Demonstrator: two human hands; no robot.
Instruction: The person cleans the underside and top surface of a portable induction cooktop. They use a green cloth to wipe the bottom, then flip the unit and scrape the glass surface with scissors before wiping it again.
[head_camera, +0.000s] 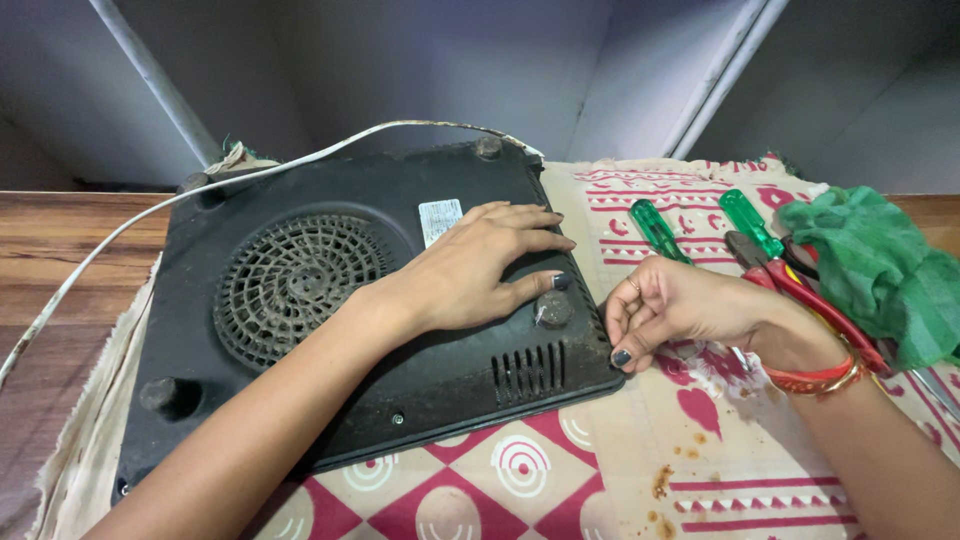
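Black cooktop (330, 330) upside down | my left hand (480, 270) spread flat, pinning it | right hand (665, 305) curled at corner, contents unclear | I'd keep pressure steady, green screwdrivers (655, 228) near.

The left hand (478, 270) lies flat on the black cooker (330, 330) mid-frame. The right hand (672, 305) curls beside its edge.

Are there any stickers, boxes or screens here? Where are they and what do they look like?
Sticker label: on the upturned underside of the black cooktop, beside the round fan grille and just left of the left hand; small, rectangular, white with tiny dark print.
No boxes, signs or screens show.
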